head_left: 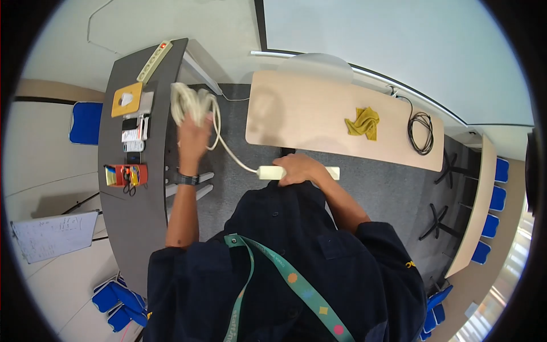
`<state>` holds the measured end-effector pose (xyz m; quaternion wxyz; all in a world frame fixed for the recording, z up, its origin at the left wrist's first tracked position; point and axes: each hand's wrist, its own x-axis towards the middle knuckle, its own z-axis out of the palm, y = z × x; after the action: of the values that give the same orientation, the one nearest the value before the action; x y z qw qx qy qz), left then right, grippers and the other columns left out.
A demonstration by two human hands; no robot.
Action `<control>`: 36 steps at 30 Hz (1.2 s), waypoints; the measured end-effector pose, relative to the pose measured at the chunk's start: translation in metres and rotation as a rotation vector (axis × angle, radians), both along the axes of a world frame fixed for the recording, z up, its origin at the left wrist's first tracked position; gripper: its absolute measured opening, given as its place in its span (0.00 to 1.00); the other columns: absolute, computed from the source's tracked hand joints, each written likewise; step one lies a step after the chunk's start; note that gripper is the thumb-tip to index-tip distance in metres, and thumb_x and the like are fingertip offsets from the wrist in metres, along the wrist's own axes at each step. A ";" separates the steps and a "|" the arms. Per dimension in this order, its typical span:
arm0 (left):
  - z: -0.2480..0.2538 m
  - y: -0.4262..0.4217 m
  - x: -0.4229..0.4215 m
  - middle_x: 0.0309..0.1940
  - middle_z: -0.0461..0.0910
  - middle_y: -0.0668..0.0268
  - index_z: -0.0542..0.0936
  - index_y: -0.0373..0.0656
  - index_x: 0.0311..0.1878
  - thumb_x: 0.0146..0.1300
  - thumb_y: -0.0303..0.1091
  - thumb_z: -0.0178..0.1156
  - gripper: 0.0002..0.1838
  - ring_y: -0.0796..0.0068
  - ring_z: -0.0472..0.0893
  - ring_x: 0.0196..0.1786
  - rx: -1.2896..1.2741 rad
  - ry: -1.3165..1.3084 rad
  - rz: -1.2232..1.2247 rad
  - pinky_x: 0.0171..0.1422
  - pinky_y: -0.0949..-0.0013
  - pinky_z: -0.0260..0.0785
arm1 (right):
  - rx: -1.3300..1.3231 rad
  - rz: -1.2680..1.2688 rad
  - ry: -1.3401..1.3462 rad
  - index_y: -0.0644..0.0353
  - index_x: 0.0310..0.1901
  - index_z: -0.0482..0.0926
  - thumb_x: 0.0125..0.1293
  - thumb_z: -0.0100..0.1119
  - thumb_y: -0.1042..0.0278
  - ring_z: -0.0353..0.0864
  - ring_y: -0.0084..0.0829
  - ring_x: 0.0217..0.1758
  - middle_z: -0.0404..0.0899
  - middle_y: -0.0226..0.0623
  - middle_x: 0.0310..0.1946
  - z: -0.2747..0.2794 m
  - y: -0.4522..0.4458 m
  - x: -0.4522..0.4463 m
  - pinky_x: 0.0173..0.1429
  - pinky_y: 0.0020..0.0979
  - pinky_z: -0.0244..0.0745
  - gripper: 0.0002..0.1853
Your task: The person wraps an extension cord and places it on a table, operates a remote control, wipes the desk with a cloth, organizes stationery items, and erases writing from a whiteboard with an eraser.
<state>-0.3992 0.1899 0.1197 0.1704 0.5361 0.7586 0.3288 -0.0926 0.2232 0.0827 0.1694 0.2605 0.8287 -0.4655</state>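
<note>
My left hand, with a dark watch at the wrist, is closed around a looped bundle of cream-white cord; hand and coil are slightly blurred. From the bundle the cord runs down to a white power strip. My right hand grips that strip across its middle, close in front of my body, and the fingers hide part of it. The strip lies roughly level, its corded end pointing left.
On the dark table at left lie another power strip, a yellow tray and a red organizer with scissors. The light wooden table ahead holds a mustard cloth and a coiled black cable.
</note>
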 end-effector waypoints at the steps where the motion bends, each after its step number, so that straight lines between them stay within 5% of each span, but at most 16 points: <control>1: -0.008 0.017 0.020 0.27 0.82 0.51 0.76 0.36 0.53 0.67 0.43 0.62 0.20 0.47 0.81 0.30 -0.063 -0.041 -0.083 0.35 0.52 0.71 | 0.034 -0.001 0.030 0.60 0.51 0.80 0.47 0.69 0.55 0.83 0.50 0.50 0.85 0.48 0.44 0.007 0.019 -0.007 0.55 0.46 0.77 0.29; 2: -0.017 0.030 0.041 0.31 0.83 0.45 0.75 0.35 0.54 0.66 0.44 0.62 0.22 0.40 0.83 0.37 -0.132 -0.085 -0.167 0.40 0.48 0.72 | 0.013 -0.001 0.028 0.60 0.51 0.80 0.47 0.69 0.55 0.83 0.50 0.50 0.85 0.48 0.44 0.004 0.038 -0.014 0.55 0.46 0.77 0.29; 5: -0.072 0.066 0.072 0.36 0.81 0.41 0.75 0.36 0.54 0.66 0.40 0.62 0.19 0.40 0.81 0.45 -0.280 -0.040 -0.338 0.44 0.50 0.73 | 0.098 0.145 0.098 0.55 0.55 0.76 0.50 0.69 0.59 0.83 0.48 0.49 0.84 0.45 0.42 -0.016 0.091 -0.028 0.52 0.47 0.76 0.28; 8: -0.117 0.098 0.081 0.39 0.84 0.47 0.75 0.36 0.55 0.66 0.36 0.62 0.19 0.50 0.84 0.43 -0.410 -0.130 -0.603 0.46 0.56 0.74 | 0.080 0.115 0.062 0.55 0.54 0.75 0.50 0.69 0.59 0.82 0.46 0.50 0.82 0.43 0.43 -0.030 0.127 -0.025 0.53 0.46 0.75 0.28; 11: -0.160 0.121 0.083 0.46 0.84 0.66 0.76 0.37 0.60 0.69 0.30 0.59 0.18 0.80 0.80 0.49 -0.750 -0.800 -0.470 0.53 0.71 0.73 | 0.098 -0.018 0.099 0.55 0.53 0.75 0.50 0.69 0.61 0.81 0.44 0.52 0.81 0.41 0.44 -0.052 0.151 -0.003 0.54 0.45 0.74 0.27; 14: -0.194 0.131 0.090 0.48 0.84 0.66 0.76 0.37 0.60 0.71 0.31 0.58 0.17 0.81 0.79 0.52 -0.869 -1.095 -0.293 0.56 0.74 0.72 | 0.185 -0.154 0.137 0.58 0.47 0.75 0.48 0.69 0.65 0.82 0.44 0.49 0.80 0.41 0.41 -0.088 0.163 0.012 0.52 0.44 0.74 0.23; 15: -0.202 0.132 0.102 0.34 0.83 0.66 0.77 0.38 0.55 0.73 0.37 0.57 0.14 0.84 0.80 0.32 -0.784 -1.211 -0.181 0.36 0.75 0.75 | 0.163 -0.162 0.120 0.58 0.47 0.75 0.48 0.69 0.65 0.82 0.44 0.49 0.80 0.41 0.41 -0.103 0.165 0.015 0.52 0.44 0.74 0.23; 16: -0.211 0.140 0.102 0.34 0.83 0.66 0.77 0.38 0.55 0.73 0.37 0.57 0.14 0.84 0.80 0.32 -0.804 -1.223 -0.178 0.36 0.75 0.75 | 0.259 -0.235 0.155 0.58 0.47 0.75 0.48 0.68 0.67 0.80 0.43 0.48 0.79 0.40 0.40 -0.118 0.172 0.018 0.52 0.43 0.72 0.22; 19: -0.235 0.156 0.105 0.17 0.75 0.68 0.74 0.40 0.48 0.76 0.42 0.51 0.14 0.77 0.70 0.10 -0.966 -1.411 -0.064 0.16 0.74 0.66 | 0.438 -0.297 0.171 0.57 0.47 0.74 0.49 0.65 0.71 0.77 0.41 0.46 0.75 0.39 0.38 -0.167 0.193 0.022 0.52 0.41 0.69 0.21; 22: -0.276 0.161 0.113 0.16 0.73 0.69 0.73 0.39 0.49 0.74 0.41 0.54 0.13 0.80 0.70 0.12 -0.853 -1.589 -0.057 0.15 0.74 0.63 | 0.541 -0.305 0.148 0.56 0.48 0.73 0.51 0.61 0.74 0.74 0.40 0.45 0.73 0.38 0.38 -0.217 0.214 0.020 0.54 0.40 0.67 0.19; 23: -0.289 0.167 0.121 0.16 0.71 0.71 0.73 0.39 0.45 0.67 0.34 0.62 0.11 0.82 0.68 0.11 -0.874 -1.482 0.041 0.14 0.75 0.59 | 0.598 -0.298 0.151 0.57 0.48 0.73 0.53 0.60 0.74 0.74 0.39 0.46 0.73 0.38 0.38 -0.233 0.221 0.018 0.55 0.40 0.67 0.18; 27: -0.333 0.193 0.127 0.15 0.68 0.72 0.74 0.38 0.37 0.53 0.21 0.67 0.11 0.83 0.65 0.10 -0.830 -1.324 -0.015 0.14 0.76 0.55 | 0.662 -0.314 0.137 0.56 0.50 0.73 0.50 0.64 0.76 0.74 0.39 0.48 0.73 0.37 0.40 -0.280 0.239 0.013 0.59 0.41 0.66 0.23; 30: -0.361 0.216 0.113 0.13 0.67 0.73 0.75 0.38 0.36 0.53 0.20 0.66 0.10 0.84 0.65 0.10 -0.932 -1.469 -0.035 0.13 0.76 0.52 | 0.706 -0.288 0.127 0.53 0.49 0.73 0.59 0.56 0.71 0.73 0.37 0.48 0.73 0.36 0.39 -0.308 0.263 0.014 0.62 0.44 0.64 0.15; 36: -0.431 0.261 0.089 0.12 0.65 0.73 0.78 0.37 0.36 0.53 0.23 0.63 0.07 0.84 0.62 0.10 -1.076 -1.457 -0.186 0.14 0.76 0.51 | 0.622 -0.071 0.045 0.51 0.54 0.75 0.56 0.66 0.69 0.75 0.37 0.57 0.77 0.35 0.46 -0.360 0.315 0.013 0.65 0.47 0.64 0.22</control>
<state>-0.3099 0.4509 -0.3118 0.8606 0.1030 0.4679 0.1728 -0.0800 0.5383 -0.2774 0.0467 0.3184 0.9252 -0.2011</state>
